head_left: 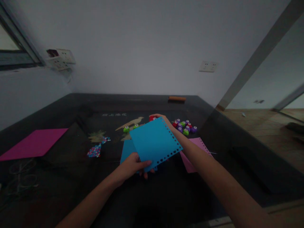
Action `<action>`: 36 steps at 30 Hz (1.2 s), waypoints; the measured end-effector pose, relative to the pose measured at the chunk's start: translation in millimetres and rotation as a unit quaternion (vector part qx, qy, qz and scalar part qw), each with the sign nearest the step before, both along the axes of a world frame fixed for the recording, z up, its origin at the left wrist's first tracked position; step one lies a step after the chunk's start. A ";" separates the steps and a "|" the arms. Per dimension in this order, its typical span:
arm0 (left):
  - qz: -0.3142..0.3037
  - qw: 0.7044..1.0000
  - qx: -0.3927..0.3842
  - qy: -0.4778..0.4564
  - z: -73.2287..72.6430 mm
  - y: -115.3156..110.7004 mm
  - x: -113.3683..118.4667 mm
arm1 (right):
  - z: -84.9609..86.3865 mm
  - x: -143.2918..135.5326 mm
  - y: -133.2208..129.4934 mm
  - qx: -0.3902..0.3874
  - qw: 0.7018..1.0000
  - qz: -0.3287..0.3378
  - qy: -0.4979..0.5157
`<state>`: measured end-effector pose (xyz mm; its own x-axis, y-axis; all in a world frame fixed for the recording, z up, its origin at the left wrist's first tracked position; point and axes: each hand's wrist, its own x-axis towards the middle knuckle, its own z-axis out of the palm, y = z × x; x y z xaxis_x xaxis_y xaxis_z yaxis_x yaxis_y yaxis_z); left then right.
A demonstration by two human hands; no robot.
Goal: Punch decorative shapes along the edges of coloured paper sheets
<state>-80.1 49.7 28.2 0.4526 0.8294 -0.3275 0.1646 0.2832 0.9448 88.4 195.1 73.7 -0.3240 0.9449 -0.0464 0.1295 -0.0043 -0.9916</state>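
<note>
My left hand (pixel 133 164) pinches the lower edge of a blue paper sheet (pixel 153 139), thumb on top and fingers beneath. Small hearts, stars and other shapes are punched along two of its edges. Behind the sheet's far corner, my right hand (pixel 159 116) curls round a small red craft punch (pixel 152 118) with an eye on it. The sheet hides part of that hand. Under the raised sheet lies more blue paper (pixel 127 149) on the table. Two green craft punches (pixel 126 129) sit just beyond the sheet's left side.
Several coloured craft punches (pixel 184 126) cluster right of my right forearm, above a punched pink sheet (pixel 195 151). Paper confetti (pixel 95 150) and a magenta sheet (pixel 35 143) lie left on the black table (pixel 106 196). A brown roll (pixel 177 98) rests near the wall.
</note>
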 end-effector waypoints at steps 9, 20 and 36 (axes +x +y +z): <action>0.128 0.987 0.054 0.083 3.6 6.9 -2.2 | -34.2 61.6 -33.8 -0.051 0.988 0.016 0.142; 0.187 0.978 0.076 0.046 11.4 12.4 34.8 | -35.6 87.7 -103.7 -0.145 0.966 -0.025 0.212; 0.207 0.973 0.019 0.096 4.1 5.9 59.0 | -47.1 81.7 -115.9 -0.252 0.935 -0.008 0.250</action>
<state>-21.2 55.6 32.3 0.0100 0.9409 -0.3384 0.2190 0.3282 0.9189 170.0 79.2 26.6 -0.4111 0.8484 -0.3335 -0.3540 -0.4857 -0.7992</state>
